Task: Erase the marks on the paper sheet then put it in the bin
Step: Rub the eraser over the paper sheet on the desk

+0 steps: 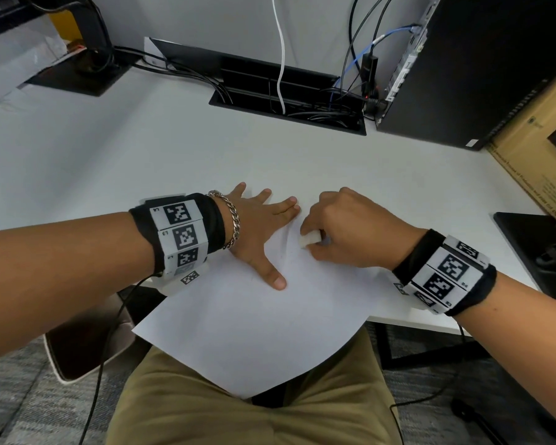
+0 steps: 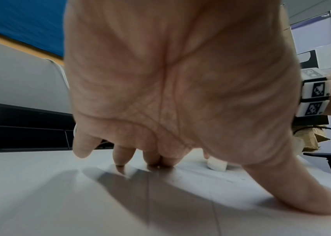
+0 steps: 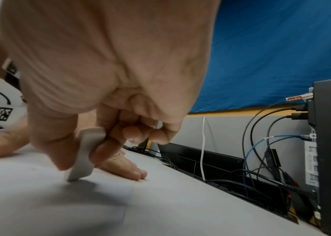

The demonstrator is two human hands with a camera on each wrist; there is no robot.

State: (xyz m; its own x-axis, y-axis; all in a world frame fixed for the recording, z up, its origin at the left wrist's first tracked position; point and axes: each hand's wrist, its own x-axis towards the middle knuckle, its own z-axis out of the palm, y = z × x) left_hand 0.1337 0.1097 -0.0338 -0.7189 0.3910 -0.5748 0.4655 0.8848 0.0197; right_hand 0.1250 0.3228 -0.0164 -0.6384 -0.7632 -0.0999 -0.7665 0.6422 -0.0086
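A white paper sheet (image 1: 254, 332) lies on the white desk (image 1: 109, 162), its near corner hanging over the edge above my lap. My left hand (image 1: 257, 229) presses flat on the sheet, fingers and thumb spread straight. Just right of it, my right hand (image 1: 331, 232) pinches a small white eraser (image 1: 308, 239) between thumb and fingers, its tip down on the paper. The eraser (image 3: 83, 153) touches the sheet (image 3: 39, 199) in the right wrist view, and the eraser (image 2: 217, 164) shows beyond my left thumb (image 2: 301, 191). Faint marks show near the eraser. No bin is in view.
A black cable tray (image 1: 286, 94) full of cords is sunk into the desk at the back. A black computer tower (image 1: 469, 69) stands back right beside a cardboard box (image 1: 543, 155). A dark flat object (image 1: 533, 245) lies at the right edge.
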